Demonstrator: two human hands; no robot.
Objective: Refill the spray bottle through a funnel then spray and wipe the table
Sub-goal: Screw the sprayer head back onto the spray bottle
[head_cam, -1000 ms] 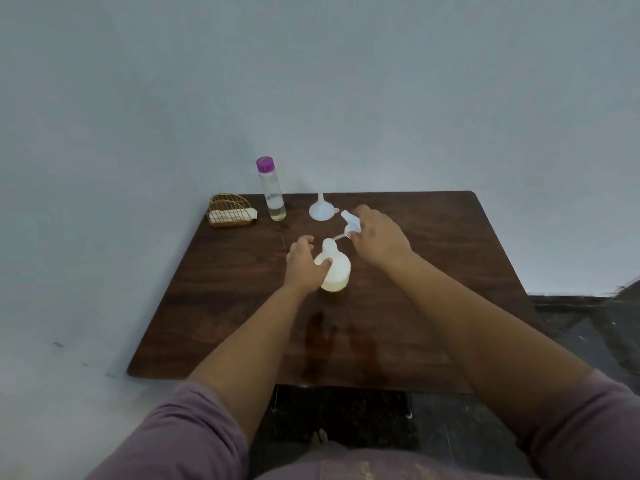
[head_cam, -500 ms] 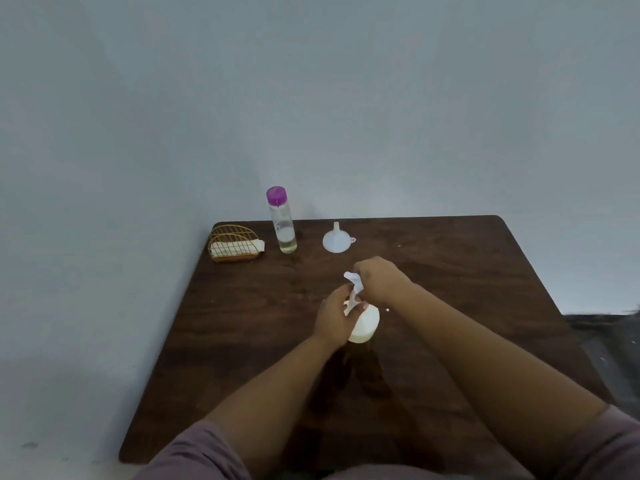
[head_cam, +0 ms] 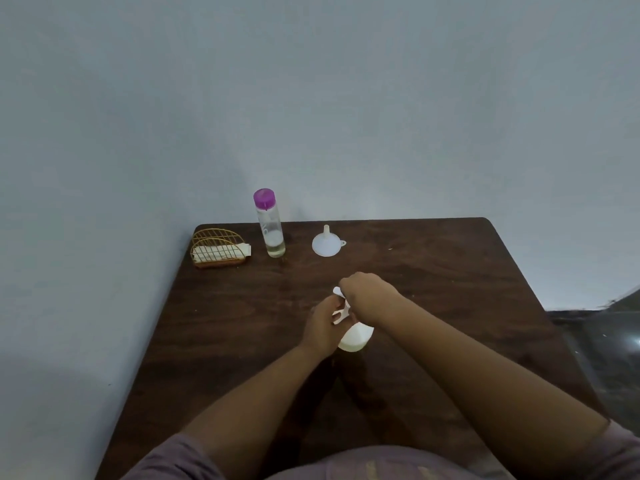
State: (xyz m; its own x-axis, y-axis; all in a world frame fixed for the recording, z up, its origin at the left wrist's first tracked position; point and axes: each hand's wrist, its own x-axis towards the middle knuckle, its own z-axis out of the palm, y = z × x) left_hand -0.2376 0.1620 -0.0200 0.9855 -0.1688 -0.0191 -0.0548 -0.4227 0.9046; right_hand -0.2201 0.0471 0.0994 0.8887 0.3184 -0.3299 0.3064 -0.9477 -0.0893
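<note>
A small white spray bottle [head_cam: 356,337] stands near the middle of the dark wooden table [head_cam: 450,289]. My left hand [head_cam: 322,327] wraps its body from the left. My right hand [head_cam: 367,297] is closed over the white spray head [head_cam: 341,308] on top of the bottle; only its nozzle tip and trigger show. A white funnel [head_cam: 326,244] rests mouth-down at the back of the table. Left of it stands a clear bottle [head_cam: 270,225] with a purple cap and a little liquid at the bottom.
A gold wire holder [head_cam: 218,249] with a white folded cloth inside sits at the table's back left corner. A plain wall runs behind and to the left. Dark floor shows past the right edge.
One second ago my right hand held the spray head apart from the bottle, tube showing; now the head sits on the bottle under my right hand. The camera has tilted up.
</note>
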